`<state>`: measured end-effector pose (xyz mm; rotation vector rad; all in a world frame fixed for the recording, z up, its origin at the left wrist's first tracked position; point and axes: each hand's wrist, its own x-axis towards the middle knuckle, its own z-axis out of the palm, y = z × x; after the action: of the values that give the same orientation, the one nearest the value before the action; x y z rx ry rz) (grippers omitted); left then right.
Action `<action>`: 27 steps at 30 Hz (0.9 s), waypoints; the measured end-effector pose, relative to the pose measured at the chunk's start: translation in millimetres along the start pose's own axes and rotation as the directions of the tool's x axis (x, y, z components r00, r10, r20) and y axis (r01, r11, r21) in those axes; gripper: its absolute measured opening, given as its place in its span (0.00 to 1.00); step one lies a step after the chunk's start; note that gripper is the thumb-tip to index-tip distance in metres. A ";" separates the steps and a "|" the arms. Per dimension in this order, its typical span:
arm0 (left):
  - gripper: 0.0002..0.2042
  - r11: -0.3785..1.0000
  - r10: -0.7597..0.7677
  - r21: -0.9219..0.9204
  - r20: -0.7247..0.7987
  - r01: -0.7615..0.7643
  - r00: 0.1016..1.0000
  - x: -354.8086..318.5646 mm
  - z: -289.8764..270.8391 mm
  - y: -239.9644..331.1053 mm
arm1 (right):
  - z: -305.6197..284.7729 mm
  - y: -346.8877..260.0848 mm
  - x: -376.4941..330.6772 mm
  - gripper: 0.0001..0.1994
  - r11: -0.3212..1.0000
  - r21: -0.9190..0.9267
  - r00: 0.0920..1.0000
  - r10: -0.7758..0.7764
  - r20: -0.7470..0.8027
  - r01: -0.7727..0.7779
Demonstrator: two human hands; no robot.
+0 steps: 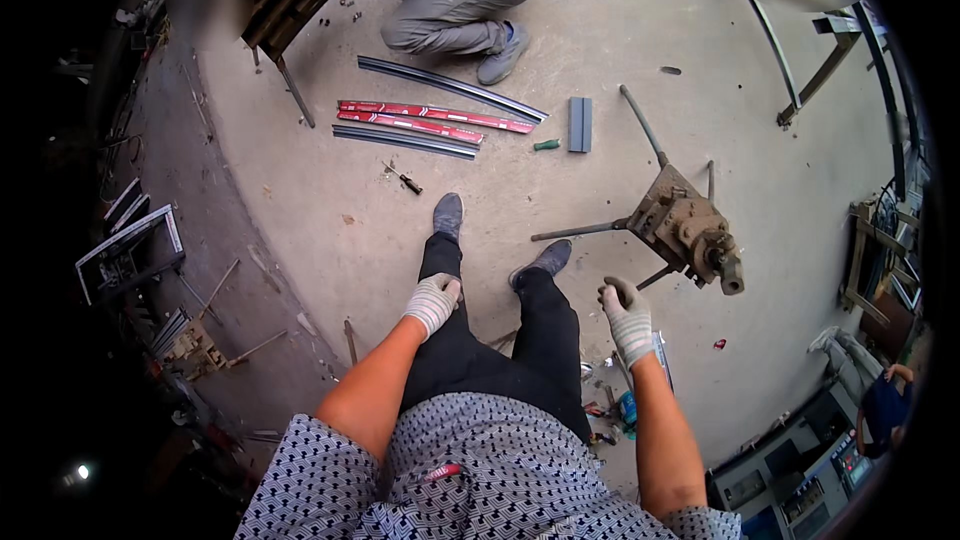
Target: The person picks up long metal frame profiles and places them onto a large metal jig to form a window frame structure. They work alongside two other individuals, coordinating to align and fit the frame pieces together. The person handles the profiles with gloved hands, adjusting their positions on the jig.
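Observation:
My left hand [434,304], in a white striped glove, is over my left thigh at the knee. Its fingers bend inward and their tips are hidden. My right hand [627,318], gloved alike with a darker grey palm, hangs beside my right knee. Its fingers are curled in, with nothing visible in them. Closest to that hand stands a rusty metal vise [690,225] on splayed pipe legs. On the floor ahead lie grey metal strips [455,88], red-and-white wrapped strips [430,115], a grey channel piece [580,125], a green-handled tool [547,144] and a dark-handled screwdriver [405,179].
A co-worker in grey trousers [450,15] crouches ahead next to another legged stand [292,2]. Metal frames stand at the left [130,245] and far right [835,65]. Loose tools and a teal item [627,408] lie by my right forearm. Another person [885,405] is at the lower right.

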<state>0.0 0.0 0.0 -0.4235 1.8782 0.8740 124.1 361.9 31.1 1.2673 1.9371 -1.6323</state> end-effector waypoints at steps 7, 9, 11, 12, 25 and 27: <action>0.12 0.986 0.156 0.092 -0.231 -0.138 0.960 76.2 -50.6 -42.8 | 161.8 -64.0 169.5 0.18 0.834 -0.518 0.963 -0.060 0.261 0.193; 0.12 0.994 0.107 0.036 -0.280 -0.101 0.954 85.4 -55.4 -52.1 | 207.2 -60.2 218.4 0.22 0.759 -0.629 0.950 0.046 0.309 0.168; 0.12 0.989 0.141 0.087 -0.367 -0.117 0.919 91.0 -57.9 -58.6 | 254.8 -52.3 268.5 0.24 0.638 -0.722 0.935 0.011 0.355 0.267; 0.12 0.990 0.128 0.108 -0.404 -0.091 0.906 93.4 -60.2 -59.5 | 280.2 -42.0 298.7 0.25 0.579 -0.746 0.922 -0.026 0.387 0.329; 0.09 0.977 0.212 0.092 -0.412 -0.191 0.886 110.7 -105.5 -95.5 | 501.6 35.7 493.6 0.43 0.036 -0.850 0.800 -0.360 0.480 0.526; 0.09 0.983 0.185 0.058 -0.407 -0.177 0.894 110.5 -105.6 -101.2 | 513.0 42.7 500.6 0.46 0.044 -0.861 0.831 -0.290 0.474 0.507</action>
<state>-54.4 -136.4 -109.7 -0.4517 2.3440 0.9417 -275.7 106.9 -508.1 -0.0446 2.5474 -0.1629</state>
